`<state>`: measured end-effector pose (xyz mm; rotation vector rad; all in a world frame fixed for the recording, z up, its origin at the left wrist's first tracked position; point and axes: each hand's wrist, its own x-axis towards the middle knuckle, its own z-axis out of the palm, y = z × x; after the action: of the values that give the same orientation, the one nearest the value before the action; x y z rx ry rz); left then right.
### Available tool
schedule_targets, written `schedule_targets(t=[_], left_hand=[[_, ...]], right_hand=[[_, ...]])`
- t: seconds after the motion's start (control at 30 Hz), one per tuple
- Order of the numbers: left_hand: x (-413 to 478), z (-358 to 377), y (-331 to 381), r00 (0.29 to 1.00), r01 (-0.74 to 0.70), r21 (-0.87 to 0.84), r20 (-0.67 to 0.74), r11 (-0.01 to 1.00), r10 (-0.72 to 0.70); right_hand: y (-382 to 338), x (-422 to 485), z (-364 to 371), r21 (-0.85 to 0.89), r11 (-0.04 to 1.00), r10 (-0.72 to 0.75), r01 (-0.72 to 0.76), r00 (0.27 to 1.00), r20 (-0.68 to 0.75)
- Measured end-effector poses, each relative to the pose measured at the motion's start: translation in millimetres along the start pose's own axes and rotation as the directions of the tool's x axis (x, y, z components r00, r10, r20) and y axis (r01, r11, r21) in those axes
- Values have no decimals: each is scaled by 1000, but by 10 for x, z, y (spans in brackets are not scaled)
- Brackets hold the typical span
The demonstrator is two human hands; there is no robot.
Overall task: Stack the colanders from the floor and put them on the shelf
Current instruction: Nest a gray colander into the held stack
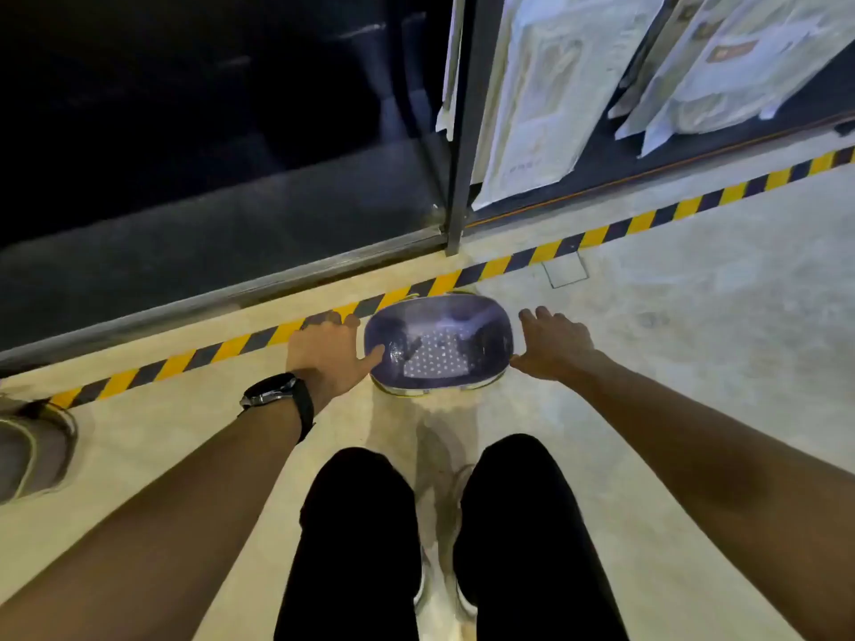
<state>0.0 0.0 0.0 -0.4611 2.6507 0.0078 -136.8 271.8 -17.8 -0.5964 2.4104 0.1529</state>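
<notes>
On the floor [694, 363], just this side of the striped tape [231, 349]: stacked colanders [439, 349], long axis left to right, squarely between the hands. At one end the left hand [324, 351], spread, thumb touching the rim. Just off the other end the right hand [555, 344], fingers spread. Equally near, so likely a two-sided lift.

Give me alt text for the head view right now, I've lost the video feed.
A purple colander sits on the floor beside yellow-and-black hazard tape, with the left hand at its left end, thumb on the rim, and the right hand, fingers spread, by its right end. The shelf beyond is dark.
</notes>
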Motion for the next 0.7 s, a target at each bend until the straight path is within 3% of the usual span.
schedule_targets(t=[0.13,0.27,0.47,0.57,0.7], left_hand=[[556,834,-31,1000,24,-27,-5,999,-24],[996,1590,-76,997,49,-128,-52,991,-56],[1249,2227,-20,981,71,-296,-150,953,-120],[1283,2364,61,947,109,-547,-196,830,-254],[1296,2460,172,882,247,-746,-91,619,-462]], right_hand=[[-10,740,631,9,1000,12,-11,999,-32],[35,1352,1149,10,1000,14,-13,982,-190],[48,1706,1597,294,956,82,-2,963,-257],[111,1738,1681,627,778,190,40,937,-295],[169,1691,1739,951,304,372,-63,926,-57]])
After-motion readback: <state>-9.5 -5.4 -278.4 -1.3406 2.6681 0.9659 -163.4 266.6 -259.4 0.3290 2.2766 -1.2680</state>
